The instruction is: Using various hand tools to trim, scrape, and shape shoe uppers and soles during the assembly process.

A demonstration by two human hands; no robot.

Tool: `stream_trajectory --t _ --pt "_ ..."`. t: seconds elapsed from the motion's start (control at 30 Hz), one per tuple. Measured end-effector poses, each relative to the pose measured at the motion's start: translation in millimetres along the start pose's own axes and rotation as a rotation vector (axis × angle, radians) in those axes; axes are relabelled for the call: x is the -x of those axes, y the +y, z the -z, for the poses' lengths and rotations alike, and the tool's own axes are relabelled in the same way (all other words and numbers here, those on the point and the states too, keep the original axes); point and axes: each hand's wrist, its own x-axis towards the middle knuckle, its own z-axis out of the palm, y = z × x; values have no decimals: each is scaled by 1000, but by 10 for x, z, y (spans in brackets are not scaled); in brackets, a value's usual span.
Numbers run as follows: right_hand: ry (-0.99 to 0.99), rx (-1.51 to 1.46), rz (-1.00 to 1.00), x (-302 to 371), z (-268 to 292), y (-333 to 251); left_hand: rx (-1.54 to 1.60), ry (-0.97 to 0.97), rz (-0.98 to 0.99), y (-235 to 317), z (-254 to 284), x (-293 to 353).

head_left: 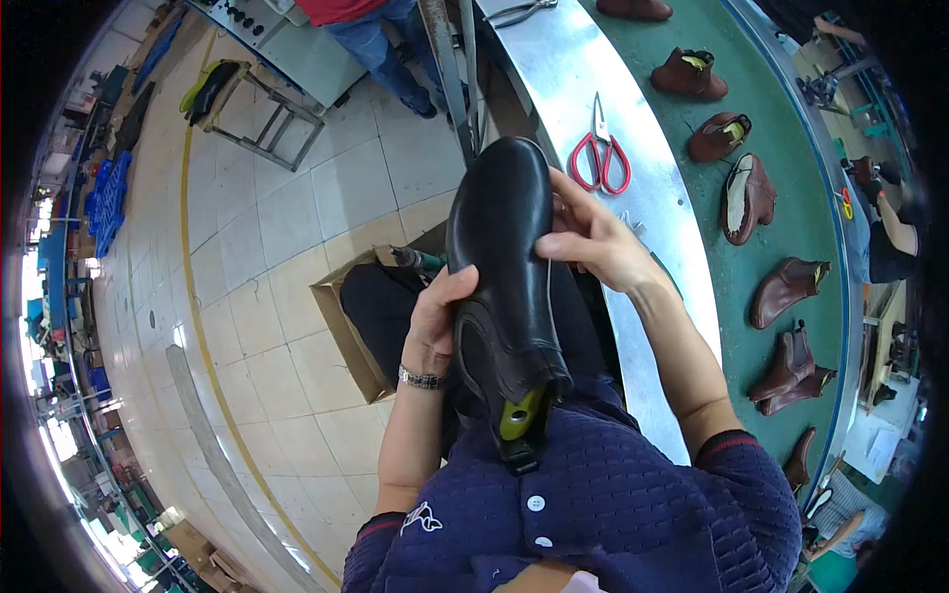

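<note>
A glossy black ankle boot point(502, 227) is held up in front of my chest, its toe pointing away and its opening toward me. Inside the opening a yellow-green lining point(517, 415) shows, and a black pull tab hangs at the near end. My left hand point(440, 308) grips the boot's left side, thumb on the upper. My right hand point(593, 232) holds the right side near the toe, with the thumb against the leather and the other fingers partly hidden behind. Red-handled scissors point(600, 158) lie on the metal bench beyond my right hand.
The metal bench point(652, 257) runs along my right, with pliers point(521, 12) at its far end. Beyond it, a green conveyor point(682, 158) carries several brown boots point(776, 293). A cardboard box point(346, 341) sits by my legs. Further off stand a stool point(267, 128) and another person point(381, 49).
</note>
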Motion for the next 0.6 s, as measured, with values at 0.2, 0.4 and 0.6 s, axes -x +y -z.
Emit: stream_trajectory --t 0.2,0.4,0.6 --pt "35 109 -93 -37 -65 -132 21 73 56 125 -322 169" --pt "73 172 -106 5 -162 -209 -101 128 23 157 -442 257" --pt "221 344 54 -60 -197 -93 -175 124 8 130 -446 171"
